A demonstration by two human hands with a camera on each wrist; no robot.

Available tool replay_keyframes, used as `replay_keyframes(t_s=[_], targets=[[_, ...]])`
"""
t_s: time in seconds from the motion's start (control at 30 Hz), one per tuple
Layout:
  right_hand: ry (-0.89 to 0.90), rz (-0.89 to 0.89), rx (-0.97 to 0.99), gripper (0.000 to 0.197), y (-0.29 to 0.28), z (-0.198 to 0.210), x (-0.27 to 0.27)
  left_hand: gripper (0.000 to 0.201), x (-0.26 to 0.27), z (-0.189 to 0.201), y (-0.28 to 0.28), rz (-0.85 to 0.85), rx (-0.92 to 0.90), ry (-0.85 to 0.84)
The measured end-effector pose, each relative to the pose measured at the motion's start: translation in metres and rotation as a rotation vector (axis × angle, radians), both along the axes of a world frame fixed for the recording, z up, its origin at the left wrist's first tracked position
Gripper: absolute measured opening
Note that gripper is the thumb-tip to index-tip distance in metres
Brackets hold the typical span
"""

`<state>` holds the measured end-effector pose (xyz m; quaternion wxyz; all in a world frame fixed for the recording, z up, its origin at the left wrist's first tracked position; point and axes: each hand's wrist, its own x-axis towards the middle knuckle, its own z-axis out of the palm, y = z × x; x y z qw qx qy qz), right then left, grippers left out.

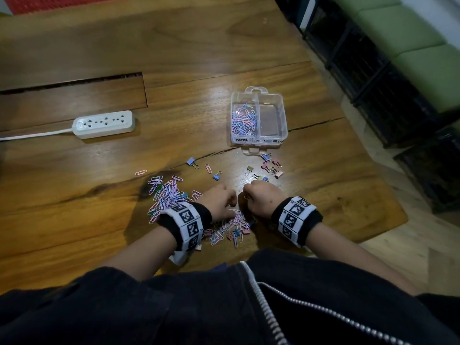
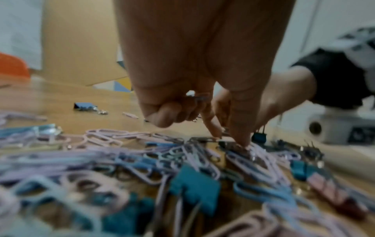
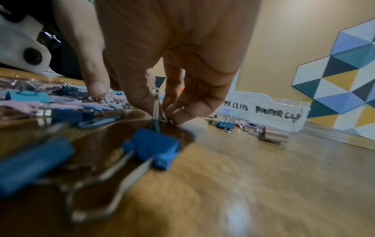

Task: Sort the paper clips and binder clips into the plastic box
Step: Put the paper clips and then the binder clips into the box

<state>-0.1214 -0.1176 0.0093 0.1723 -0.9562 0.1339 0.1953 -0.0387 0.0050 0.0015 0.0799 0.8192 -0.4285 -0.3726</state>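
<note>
A clear two-compartment plastic box (image 1: 284, 113) stands on the wooden table; its left half holds paper clips (image 1: 244, 120), its right half looks bare. In the right wrist view the box (image 3: 284, 112) bears handwritten labels. A mixed pile of pastel paper clips (image 1: 166, 192) and small binder clips lies under my hands. My left hand (image 1: 230, 207) (image 2: 229, 139) keeps some clips in its curled fingers while thumb and forefinger pinch into the pile. My right hand (image 1: 246, 197) (image 3: 162, 113) pinches the wire handle of a binder clip, above a blue binder clip (image 3: 154, 149).
Loose binder clips (image 1: 271, 168) lie just in front of the box, and a few stray ones (image 1: 193, 162) to its left. A white power strip (image 1: 104, 124) sits at the far left. The table edge (image 1: 388, 235) runs close on the right, with dark crates beyond.
</note>
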Motion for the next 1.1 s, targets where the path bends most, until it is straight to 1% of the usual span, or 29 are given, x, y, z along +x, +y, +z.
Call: replay_keyframes(t_s=[0.07, 0.17, 0.27, 0.33, 0.4, 0.47, 0.5, 0.57, 0.63, 0.7, 0.77, 0.83, 0.9, 0.97, 1.03, 1.1], targets=[[0.024, 0.006, -0.026, 0.017, 0.004, 0.001, 0.004, 0.024, 0.0, -0.001, 0.0, -0.01, -0.009, -0.043], [0.043, 0.015, -0.041, 0.02, 0.007, 0.001, 0.008, 0.008, 0.001, 0.001, 0.0, 0.055, -0.062, 0.019], [0.035, 0.0, -0.009, 0.022, 0.004, 0.002, 0.01, 0.022, 0.004, -0.002, 0.0, 0.133, -0.067, 0.068], [0.029, -0.03, 0.017, 0.023, -0.001, 0.003, 0.01, 0.03, 0.004, -0.002, 0.0, 0.113, -0.03, 0.045], [0.021, -0.077, 0.068, 0.024, -0.007, 0.002, 0.008, 0.029, 0.003, -0.002, -0.001, 0.075, -0.014, 0.001], [-0.014, -0.134, 0.135, 0.022, -0.014, -0.002, 0.004, 0.021, 0.003, -0.001, 0.0, 0.041, -0.033, -0.052], [-0.045, -0.165, 0.165, 0.02, -0.016, -0.003, 0.001, 0.021, 0.002, -0.001, 0.0, 0.027, -0.047, -0.062], [-0.133, -0.265, 0.232, 0.017, -0.019, -0.005, -0.003, 0.031, 0.001, -0.002, -0.001, 0.001, -0.05, -0.051], [-0.214, -0.429, 0.375, 0.012, -0.021, -0.005, -0.006, 0.035, -0.001, -0.002, -0.004, -0.013, -0.04, -0.057], [-0.248, -0.569, 0.55, 0.017, -0.023, -0.003, -0.008, 0.029, -0.003, -0.002, -0.008, -0.002, -0.044, -0.08], [-0.217, -0.629, 0.653, 0.024, -0.026, 0.0, -0.014, 0.017, -0.003, -0.002, -0.011, 0.019, -0.064, -0.084], [-0.153, -0.612, 0.672, 0.028, -0.026, 0.004, -0.021, 0.008, -0.003, -0.003, -0.012, 0.049, -0.079, -0.08], [-0.096, -0.569, 0.663, 0.032, -0.026, 0.005, -0.028, 0.014, -0.002, -0.005, -0.013, 0.079, -0.08, -0.081], [-0.031, -0.498, 0.623, 0.027, -0.022, 0.005, -0.035, 0.018, 0.0, -0.005, -0.016, 0.087, -0.054, -0.081], [0.051, -0.385, 0.469, 0.01, -0.019, 0.002, -0.039, 0.014, 0.001, -0.003, -0.019, 0.085, -0.019, -0.056], [0.122, -0.299, 0.283, 0.026, -0.021, -0.006, -0.043, 0.011, 0.002, -0.001, -0.023, 0.103, 0.019, 0.005]])
